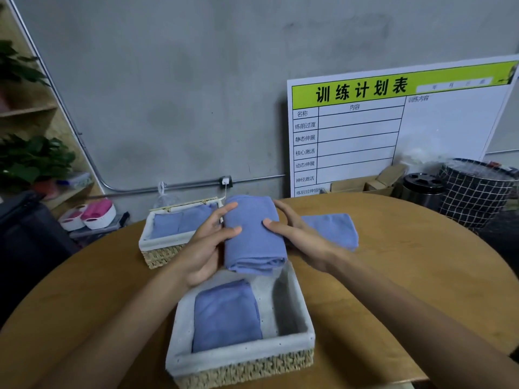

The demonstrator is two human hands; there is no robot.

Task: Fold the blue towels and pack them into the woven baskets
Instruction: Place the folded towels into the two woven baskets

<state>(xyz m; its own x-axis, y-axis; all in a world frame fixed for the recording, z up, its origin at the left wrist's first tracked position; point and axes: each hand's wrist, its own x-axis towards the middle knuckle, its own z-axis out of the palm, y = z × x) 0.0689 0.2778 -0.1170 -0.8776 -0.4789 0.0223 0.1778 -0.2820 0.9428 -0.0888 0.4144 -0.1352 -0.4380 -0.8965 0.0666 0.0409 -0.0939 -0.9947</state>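
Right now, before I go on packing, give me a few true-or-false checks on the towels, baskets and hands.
1. Both hands hold the folded towel between them. True.
2. The near basket is empty. False: one folded towel lies in its left half.
3. The far basket holds blue towels. True.
4. No towel is left on the table. False: a spare towel lies behind the right hand.
5. The left hand rests flat on the table. False: its fingers grip the held towel.
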